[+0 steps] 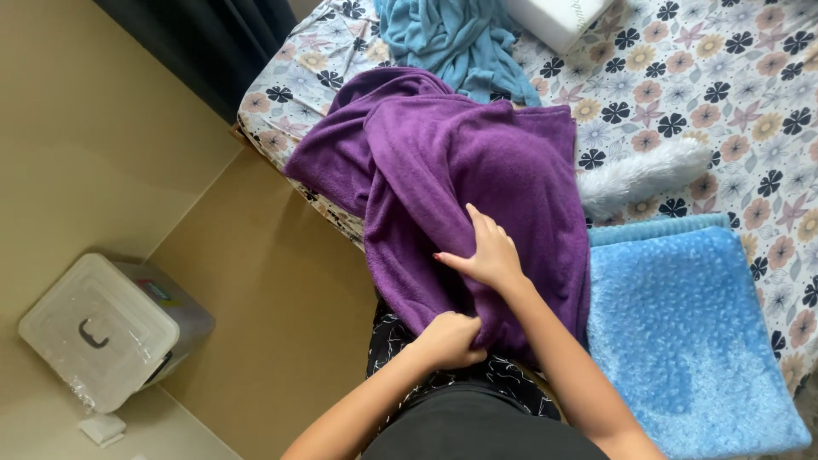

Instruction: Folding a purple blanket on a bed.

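A purple fleece blanket [477, 162] lies rumpled across the near-left part of a bed with a flower-print sheet [724, 94]. Its lower end hangs over the bed's edge toward me. My left hand [450, 339] is closed on a bunch of the purple blanket at its lower edge, near my waist. My right hand [488, 252] rests on the blanket just above, fingers pressed into the fabric and gripping a fold.
A folded light-blue fluffy blanket [690, 341] lies to the right. A teal cloth [456, 38], a white box [558, 17] and a white fluffy item [639, 175] lie further back. A clear plastic lidded box [102, 328] stands on the tan floor at left.
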